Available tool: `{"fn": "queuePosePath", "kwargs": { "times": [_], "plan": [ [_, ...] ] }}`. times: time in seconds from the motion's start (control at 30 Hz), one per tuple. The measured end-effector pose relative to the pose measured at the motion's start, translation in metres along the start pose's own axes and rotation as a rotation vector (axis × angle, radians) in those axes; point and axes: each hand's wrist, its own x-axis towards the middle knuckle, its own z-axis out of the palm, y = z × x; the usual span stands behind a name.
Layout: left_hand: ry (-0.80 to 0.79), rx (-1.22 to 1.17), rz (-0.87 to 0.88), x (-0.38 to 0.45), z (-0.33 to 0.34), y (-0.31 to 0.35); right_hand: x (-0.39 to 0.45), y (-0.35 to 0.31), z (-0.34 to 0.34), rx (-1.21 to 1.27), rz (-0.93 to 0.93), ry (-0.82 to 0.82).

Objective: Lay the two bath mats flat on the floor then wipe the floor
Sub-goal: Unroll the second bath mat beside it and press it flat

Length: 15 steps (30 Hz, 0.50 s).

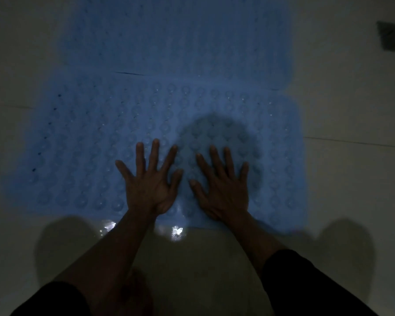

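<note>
— Hands first: where are they?
— Head view, dim light. Left hand (pixel 149 179) lies palm down on the near blue bath mat (pixel 82 142), fingers straight and spread wide, thumb out toward the other hand. It holds nothing; it presses flat on the mat.
— And the other?
— Right hand (pixel 222 185) does the same just beside it, fingers splayed, palm down, gripping nothing. Both sit near the mat's front edge, around its middle. The forearms reach forward from the bottom of the view, dark sleeves (pixel 306 281) pushed up.
— The mats?
— Near mat lies flat on the pale tiled floor (pixel 351 106), its rows of round suction cups facing up. The far blue bath mat (pixel 176 35) lies flat beyond it, their long edges meeting or slightly overlapping; I cannot tell which.
— Anything else?
— Dark, blurred object (pixel 391 37) on the floor near the far right corner, and wet glints on the tile at the near mat's front edge.
</note>
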Motion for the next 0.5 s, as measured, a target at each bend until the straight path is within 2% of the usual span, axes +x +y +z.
{"fn": "queuePosePath", "kwargs": {
  "times": [0.1,0.2,0.27,0.33,0.5],
  "plan": [
    [0.034,0.024,0.053,-0.001,0.001,0.018,-0.012,0.016,-0.006,0.034,0.061,0.033],
    [0.026,0.015,0.189,0.003,0.002,0.060,-0.030,0.061,-0.014,-0.013,0.237,0.076],
    [0.004,0.024,0.234,0.007,0.005,0.090,-0.038,0.094,-0.017,-0.024,0.341,0.034],
    [-0.016,0.029,0.223,0.011,0.010,0.107,-0.039,0.109,-0.018,0.002,0.393,-0.012],
    [-0.035,0.031,0.182,0.014,0.015,0.114,-0.035,0.106,-0.019,0.036,0.399,0.011]
  ]
}}
